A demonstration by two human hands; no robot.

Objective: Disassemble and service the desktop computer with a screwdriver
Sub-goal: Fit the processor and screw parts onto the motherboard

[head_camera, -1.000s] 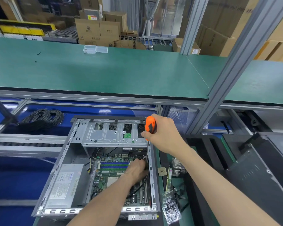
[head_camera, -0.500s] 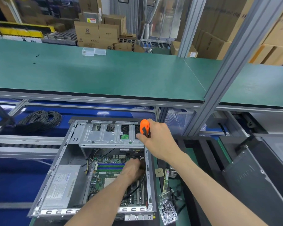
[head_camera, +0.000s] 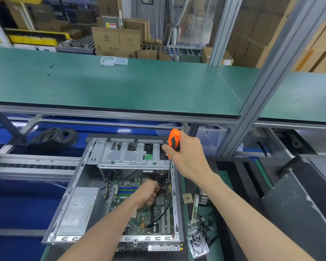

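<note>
At the six o'clock end of my view, on a dark green work mat [head_camera: 205, 219], lies the open grey metal desktop computer case [head_camera: 72, 200], its side panel off and its insides facing up at me. Inside it I see the green motherboard [head_camera: 158, 219] toward the right wall, a silver boxed power supply [head_camera: 77, 210] at eight o'clock, and a perforated silver drive cage [head_camera: 134, 155] across the twelve o'clock end.

My right hand [head_camera: 188, 157] is curled tight around the orange-and-black handle of the screwdriver [head_camera: 174, 140], held upright; its thin shaft drops straight down along the case's right wall toward the board. I cannot see the tip.

My left hand [head_camera: 148, 193] reaches in from six o'clock, fingers curled over the centre of the motherboard. They seem to be gripping something small there, but my knuckles hide it, so I cannot tell what. A black cable [head_camera: 162, 217] curves across the board just below that hand.

At three o'clock from the case, on the mat, lie a small square gold-topped processor chip [head_camera: 187, 198], a narrow green memory stick [head_camera: 195, 206] and a clear plastic bag of small parts [head_camera: 198, 243].

At ten o'clock sits a coil of black wire [head_camera: 55, 136]. Above, at twelve o'clock, a long green-topped shelf [head_camera: 120, 87] carries two clear plastic boxes [head_camera: 113, 60]. A dark grey metal panel [head_camera: 297, 210] leans at four o'clock.
</note>
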